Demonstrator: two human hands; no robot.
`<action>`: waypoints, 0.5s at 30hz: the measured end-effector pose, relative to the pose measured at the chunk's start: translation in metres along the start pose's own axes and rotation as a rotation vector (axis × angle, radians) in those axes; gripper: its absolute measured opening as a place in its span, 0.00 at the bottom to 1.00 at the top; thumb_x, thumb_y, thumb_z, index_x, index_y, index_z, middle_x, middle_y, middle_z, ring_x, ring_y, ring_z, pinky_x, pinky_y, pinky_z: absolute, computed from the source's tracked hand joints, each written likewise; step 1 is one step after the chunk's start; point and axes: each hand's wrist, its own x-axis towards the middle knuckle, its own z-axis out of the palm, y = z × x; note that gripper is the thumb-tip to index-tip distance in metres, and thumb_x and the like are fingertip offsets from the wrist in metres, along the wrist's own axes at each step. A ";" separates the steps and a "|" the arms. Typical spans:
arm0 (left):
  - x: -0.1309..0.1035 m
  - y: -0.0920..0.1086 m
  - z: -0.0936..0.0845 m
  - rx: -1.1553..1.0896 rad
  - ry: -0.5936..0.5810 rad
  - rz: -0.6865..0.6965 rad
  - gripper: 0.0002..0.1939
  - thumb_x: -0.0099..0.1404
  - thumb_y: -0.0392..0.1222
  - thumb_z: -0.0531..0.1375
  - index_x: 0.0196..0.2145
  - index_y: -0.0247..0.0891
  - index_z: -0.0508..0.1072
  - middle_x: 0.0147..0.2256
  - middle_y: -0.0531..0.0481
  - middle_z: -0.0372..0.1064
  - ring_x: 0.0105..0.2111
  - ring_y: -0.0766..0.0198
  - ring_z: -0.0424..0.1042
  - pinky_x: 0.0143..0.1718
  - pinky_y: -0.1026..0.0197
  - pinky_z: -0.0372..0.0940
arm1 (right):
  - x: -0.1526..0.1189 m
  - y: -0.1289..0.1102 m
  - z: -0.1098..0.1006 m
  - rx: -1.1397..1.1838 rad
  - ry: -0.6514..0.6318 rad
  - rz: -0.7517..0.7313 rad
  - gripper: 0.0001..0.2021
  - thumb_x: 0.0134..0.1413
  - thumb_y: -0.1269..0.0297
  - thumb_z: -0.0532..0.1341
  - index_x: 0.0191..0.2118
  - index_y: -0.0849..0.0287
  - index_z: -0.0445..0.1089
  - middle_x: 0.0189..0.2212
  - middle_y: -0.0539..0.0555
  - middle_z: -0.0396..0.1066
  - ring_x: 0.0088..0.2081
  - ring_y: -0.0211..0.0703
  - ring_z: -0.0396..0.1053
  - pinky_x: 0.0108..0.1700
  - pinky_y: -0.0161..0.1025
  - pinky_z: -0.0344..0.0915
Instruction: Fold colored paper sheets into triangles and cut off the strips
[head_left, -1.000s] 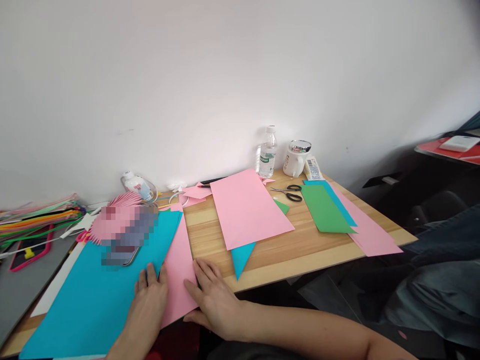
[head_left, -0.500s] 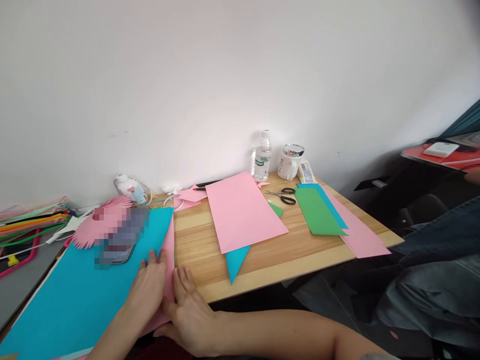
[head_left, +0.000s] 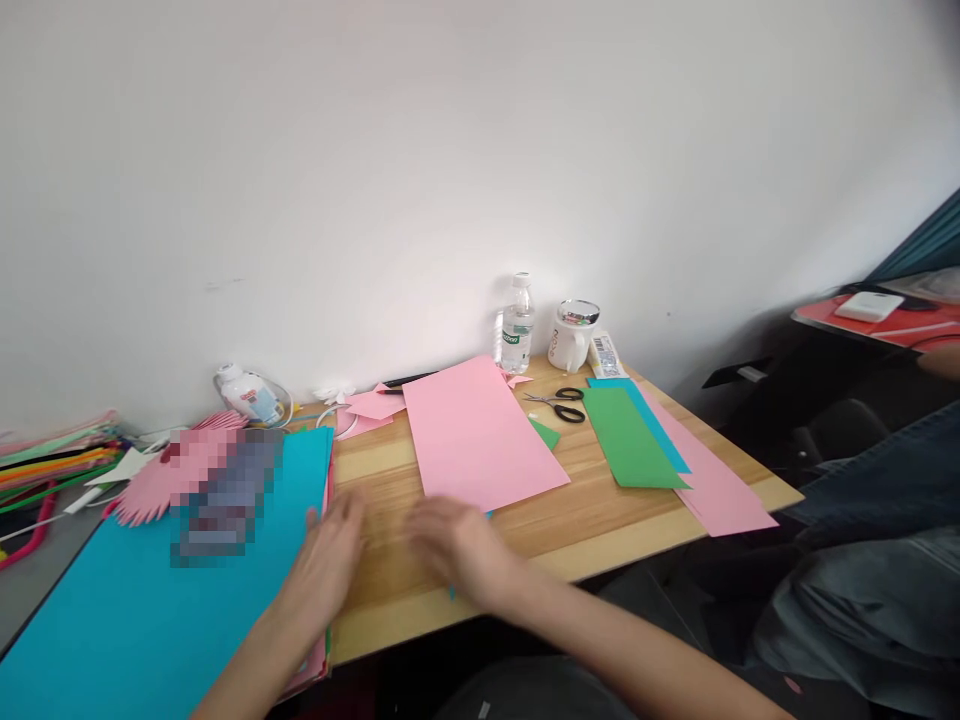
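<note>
My left hand (head_left: 335, 552) lies along the right edge of the blue paper stack (head_left: 180, 625), fingers stretched forward and somewhat blurred, holding nothing I can see. My right hand (head_left: 461, 548) is over the wooden table at the near edge of a pink sheet (head_left: 484, 435). Its fingers are smeared by motion, so I cannot tell whether they touch the paper. The hand hides most of a blue piece under that sheet; a green corner (head_left: 545, 433) sticks out on its right. Pink paper layers show at the stack's right edge.
Black-handled scissors (head_left: 568, 404) lie beside green paper (head_left: 631, 440) and pink strips (head_left: 720, 495) at right. A water bottle (head_left: 517, 328) and white mug (head_left: 572, 340) stand by the wall. Left are a white bottle (head_left: 251, 393) and pink pleated paper (head_left: 142, 490). Someone's clothed leg (head_left: 840, 590) is at right.
My hands have come off the stack's pink edge and moved apart. The right hand has shifted right to the pink sheet; the left has moved slightly right. The view has tilted a little.
</note>
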 end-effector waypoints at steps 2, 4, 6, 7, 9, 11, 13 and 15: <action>0.016 0.016 0.004 -0.020 0.030 0.270 0.31 0.58 0.26 0.44 0.60 0.37 0.53 0.61 0.40 0.51 0.62 0.54 0.47 0.58 0.45 0.49 | -0.017 0.038 -0.027 -0.099 0.185 0.107 0.14 0.53 0.77 0.52 0.41 0.60 0.72 0.44 0.60 0.72 0.50 0.47 0.67 0.50 0.47 0.66; 0.034 0.030 0.009 -0.029 0.051 0.492 0.33 0.59 0.24 0.43 0.61 0.39 0.52 0.62 0.44 0.48 0.63 0.58 0.43 0.59 0.47 0.48 | -0.036 0.067 -0.047 -0.189 0.176 0.128 0.19 0.50 0.80 0.51 0.45 0.59 0.70 0.46 0.60 0.71 0.55 0.49 0.63 0.53 0.54 0.62; 0.051 0.037 0.013 -0.041 0.062 0.609 0.29 0.60 0.25 0.44 0.58 0.39 0.58 0.60 0.44 0.54 0.61 0.58 0.48 0.58 0.49 0.52 | -0.053 0.081 -0.059 -0.242 0.099 0.115 0.21 0.50 0.79 0.53 0.50 0.60 0.67 0.50 0.60 0.68 0.59 0.51 0.57 0.57 0.58 0.56; 0.058 0.040 0.013 -0.052 0.069 0.634 0.26 0.61 0.26 0.45 0.55 0.38 0.62 0.57 0.43 0.60 0.60 0.58 0.52 0.57 0.49 0.55 | -0.058 0.084 -0.062 -0.253 0.058 0.100 0.21 0.51 0.77 0.54 0.52 0.60 0.65 0.51 0.60 0.67 0.60 0.51 0.54 0.58 0.59 0.54; 0.068 0.044 0.008 -0.099 0.116 0.654 0.20 0.62 0.27 0.47 0.48 0.37 0.69 0.48 0.44 0.70 0.56 0.56 0.61 0.53 0.50 0.61 | -0.060 0.083 -0.062 -0.252 0.013 0.073 0.22 0.52 0.71 0.58 0.55 0.61 0.61 0.53 0.61 0.65 0.60 0.52 0.53 0.59 0.59 0.52; 0.074 0.049 -0.001 -0.190 0.220 0.639 0.16 0.63 0.29 0.48 0.43 0.38 0.71 0.44 0.46 0.73 0.52 0.57 0.65 0.51 0.50 0.63 | -0.051 0.080 -0.059 -0.221 0.017 0.054 0.23 0.52 0.66 0.60 0.55 0.62 0.62 0.53 0.62 0.65 0.59 0.53 0.56 0.58 0.57 0.54; 0.075 0.056 -0.009 -0.326 0.375 0.540 0.12 0.64 0.33 0.50 0.42 0.39 0.70 0.45 0.46 0.71 0.51 0.58 0.66 0.51 0.50 0.62 | -0.038 0.081 -0.059 -0.150 0.060 0.068 0.17 0.54 0.66 0.58 0.50 0.61 0.66 0.50 0.61 0.69 0.54 0.51 0.63 0.55 0.52 0.60; 0.074 0.062 -0.014 -0.496 0.522 0.281 0.10 0.62 0.37 0.54 0.42 0.39 0.68 0.46 0.44 0.69 0.48 0.57 0.67 0.50 0.49 0.64 | -0.024 0.086 -0.064 -0.033 0.146 0.189 0.11 0.56 0.66 0.55 0.41 0.59 0.72 0.41 0.58 0.74 0.44 0.48 0.71 0.46 0.45 0.67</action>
